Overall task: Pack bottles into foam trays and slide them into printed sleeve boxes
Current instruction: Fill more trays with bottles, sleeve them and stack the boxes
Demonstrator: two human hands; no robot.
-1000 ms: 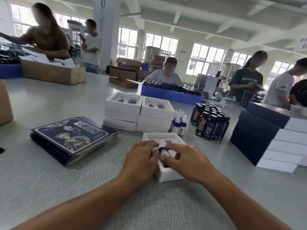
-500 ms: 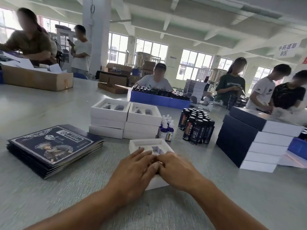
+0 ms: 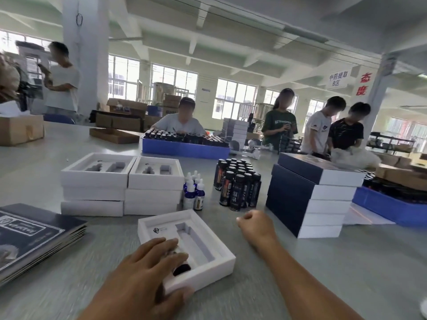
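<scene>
A white foam tray (image 3: 209, 232) lies on the grey table in front of me. My left hand (image 3: 147, 271) rests flat on its near left part, fingers straight over a small bottle (image 3: 182, 269) of which only a dark end shows. The tray's long right slot (image 3: 196, 244) holds nothing. My right hand (image 3: 256, 227) hovers right of the tray with its fingers curled and nothing in it, just short of the cluster of dark tall bottles (image 3: 238, 188). Several small blue dropper bottles (image 3: 194, 195) stand behind the tray.
Two stacks of white foam trays (image 3: 120, 183) stand at the back left. Flat printed sleeves (image 3: 30, 234) are piled at the left. A stack of dark sleeved boxes (image 3: 307, 195) is at the right, beside a blue crate (image 3: 381, 204). Several people work at the table's far side.
My right hand has left the tray and moved right and forward toward the dark bottles. My left hand stays on the tray over the small bottle. The camera has tilted up.
</scene>
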